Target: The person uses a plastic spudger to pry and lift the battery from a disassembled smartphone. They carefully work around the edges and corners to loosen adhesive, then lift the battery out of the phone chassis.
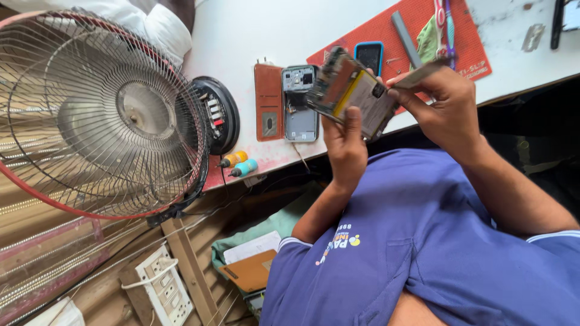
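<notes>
1. White worktable point(338, 24) with a red mat point(471, 42) on it; I sit at its edge, view tipped sideways.
2. Opened phone point(353, 90) is in the air above the table edge, insides showing: board, yellow-edged battery.
3. My left hand point(345, 145) pinches its lower edge, thumb on the face, fingers behind.
4. My right hand point(450, 108) is closed around a thin flat tool point(420, 73), tip at the phone's 3 o'clock edge.
5. Judgement: light, stiff, fragile; take it by the frame edges, not the board or battery.
6. At 9 o'clock: back cover point(300, 102), brown case point(269, 102); farther out, fan point(96, 115).
</notes>
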Demonstrator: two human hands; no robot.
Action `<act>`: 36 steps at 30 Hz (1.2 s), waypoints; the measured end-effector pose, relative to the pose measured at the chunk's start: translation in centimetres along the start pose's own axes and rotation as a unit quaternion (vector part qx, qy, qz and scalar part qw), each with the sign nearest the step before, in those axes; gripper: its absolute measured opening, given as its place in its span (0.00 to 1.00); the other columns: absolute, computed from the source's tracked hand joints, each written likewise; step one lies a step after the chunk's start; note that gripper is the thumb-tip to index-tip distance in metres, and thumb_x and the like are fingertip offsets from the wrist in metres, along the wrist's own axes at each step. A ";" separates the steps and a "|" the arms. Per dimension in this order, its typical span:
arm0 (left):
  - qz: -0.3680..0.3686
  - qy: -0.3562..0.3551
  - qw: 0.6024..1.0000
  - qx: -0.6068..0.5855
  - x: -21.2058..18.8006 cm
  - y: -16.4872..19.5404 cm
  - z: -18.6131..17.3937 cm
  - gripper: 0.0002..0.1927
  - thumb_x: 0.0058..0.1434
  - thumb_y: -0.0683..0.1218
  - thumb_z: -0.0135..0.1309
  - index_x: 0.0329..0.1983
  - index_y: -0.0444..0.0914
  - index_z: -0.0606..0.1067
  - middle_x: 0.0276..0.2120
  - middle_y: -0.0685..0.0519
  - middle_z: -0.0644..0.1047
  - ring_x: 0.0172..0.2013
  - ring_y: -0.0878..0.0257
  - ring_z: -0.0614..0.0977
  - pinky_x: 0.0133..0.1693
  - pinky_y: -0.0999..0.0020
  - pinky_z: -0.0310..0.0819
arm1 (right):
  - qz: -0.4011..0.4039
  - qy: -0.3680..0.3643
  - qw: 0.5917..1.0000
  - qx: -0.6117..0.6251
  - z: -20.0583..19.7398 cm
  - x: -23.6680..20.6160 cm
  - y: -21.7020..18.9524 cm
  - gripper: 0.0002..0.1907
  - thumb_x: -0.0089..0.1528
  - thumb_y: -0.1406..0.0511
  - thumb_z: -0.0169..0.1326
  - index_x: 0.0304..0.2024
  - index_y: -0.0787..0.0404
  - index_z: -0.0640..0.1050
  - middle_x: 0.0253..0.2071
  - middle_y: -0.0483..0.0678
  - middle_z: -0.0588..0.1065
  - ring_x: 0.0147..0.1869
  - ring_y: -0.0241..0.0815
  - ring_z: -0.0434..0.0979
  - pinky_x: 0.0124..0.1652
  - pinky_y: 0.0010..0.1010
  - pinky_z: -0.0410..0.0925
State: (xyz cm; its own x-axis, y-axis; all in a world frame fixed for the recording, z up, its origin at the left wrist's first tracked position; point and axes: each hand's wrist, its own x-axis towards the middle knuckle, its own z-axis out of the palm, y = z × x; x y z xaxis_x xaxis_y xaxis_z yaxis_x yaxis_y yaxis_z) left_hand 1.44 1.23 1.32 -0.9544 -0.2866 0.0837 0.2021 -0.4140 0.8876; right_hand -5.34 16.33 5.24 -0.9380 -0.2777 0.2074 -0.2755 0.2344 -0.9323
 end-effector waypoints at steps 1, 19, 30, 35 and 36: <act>-0.012 0.008 0.999 -0.052 0.7 0.2 0.0 0.19 0.82 0.43 0.40 0.73 0.37 0.57 0.65 0.40 0.71 0.63 0.52 0.76 0.65 0.56 0.73 | 0.039 -0.005 0.998 0.052 -0.2 0.4 0.0 0.09 0.68 0.72 0.63 0.51 0.61 0.82 0.46 0.46 0.77 0.46 0.37 0.80 0.45 0.22 0.73; -0.021 0.009 0.973 -0.229 2.0 2.3 -1.1 0.22 0.80 0.38 0.37 0.75 0.44 0.56 0.65 0.35 0.69 0.64 0.40 0.73 0.66 0.42 0.74 | 0.327 -0.068 0.932 0.144 -6.3 -8.6 3.4 0.08 0.67 0.73 0.54 0.45 0.73 0.79 0.42 0.55 0.82 0.46 0.45 0.84 0.49 0.35 0.78; -0.011 -0.066 0.980 -0.185 0.9 4.5 1.1 0.33 0.76 0.31 0.41 0.80 0.42 0.52 0.72 0.36 0.62 0.70 0.43 0.67 0.69 0.45 0.68 | 0.069 0.000 0.993 0.091 -5.2 -6.1 -0.9 0.06 0.70 0.78 0.59 0.48 0.73 0.77 0.46 0.55 0.80 0.51 0.40 0.83 0.51 0.26 0.78; 0.028 -0.119 0.990 -0.071 0.0 4.8 1.9 0.27 0.78 0.32 0.44 0.77 0.37 0.55 0.72 0.41 0.64 0.71 0.49 0.69 0.71 0.51 0.67 | -0.109 0.058 0.989 0.087 -3.5 -1.0 -4.7 0.12 0.63 0.82 0.61 0.46 0.76 0.74 0.45 0.61 0.77 0.48 0.47 0.83 0.49 0.31 0.78; 0.029 -0.125 0.990 -0.061 -0.1 4.8 1.9 0.27 0.78 0.33 0.44 0.77 0.36 0.55 0.72 0.41 0.64 0.71 0.50 0.69 0.72 0.52 0.66 | -0.144 0.053 0.985 0.073 -3.1 -0.2 -5.1 0.12 0.63 0.83 0.61 0.46 0.76 0.74 0.45 0.62 0.76 0.48 0.48 0.83 0.49 0.33 0.78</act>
State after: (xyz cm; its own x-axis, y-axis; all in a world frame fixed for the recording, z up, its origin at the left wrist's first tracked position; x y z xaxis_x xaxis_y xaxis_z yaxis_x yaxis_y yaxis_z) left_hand 2.07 0.94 6.45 -0.9618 -0.0974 0.2560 0.2692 -0.5087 0.8178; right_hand -4.35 18.10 10.90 -0.8441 -0.2127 0.4922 -0.5077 0.0216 -0.8613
